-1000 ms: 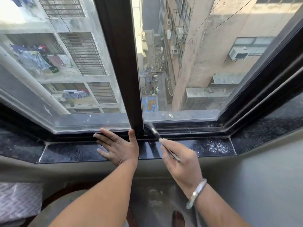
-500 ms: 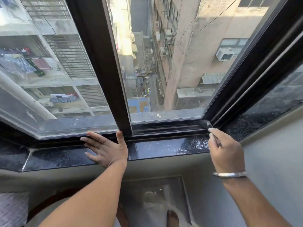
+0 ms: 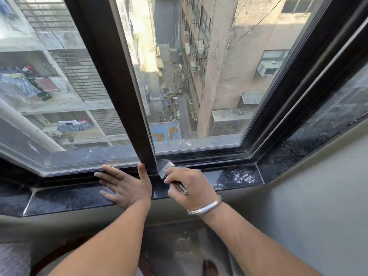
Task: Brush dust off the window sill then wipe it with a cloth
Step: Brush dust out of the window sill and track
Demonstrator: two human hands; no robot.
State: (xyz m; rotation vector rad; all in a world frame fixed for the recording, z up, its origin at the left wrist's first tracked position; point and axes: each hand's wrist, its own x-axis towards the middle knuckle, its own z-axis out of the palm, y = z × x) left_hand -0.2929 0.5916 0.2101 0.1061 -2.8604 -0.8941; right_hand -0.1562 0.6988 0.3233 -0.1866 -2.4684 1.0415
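Note:
A dark polished stone window sill point(image 3: 63, 198) runs across the view below a black window frame. My right hand point(image 3: 189, 186) grips a small paintbrush point(image 3: 166, 168) by its handle, and the blurred bristles touch the window track just right of the central frame post point(image 3: 127, 108). My left hand point(image 3: 127, 186) lies flat and open on the sill, thumb against the foot of the post. White dust point(image 3: 239, 177) speckles the sill's right end. No cloth is in view.
The sill bends up along the angled right side point(image 3: 310, 144), also dusty. Glass panes point(image 3: 199, 76) look down on an alley and buildings far below. A grey wall point(image 3: 310, 206) lies under the sill, with the floor and a foot point(image 3: 210, 266) at the bottom.
My right hand has swept the brush back left from the sill's right corner to the central post. The left hand has stayed flat on the sill.

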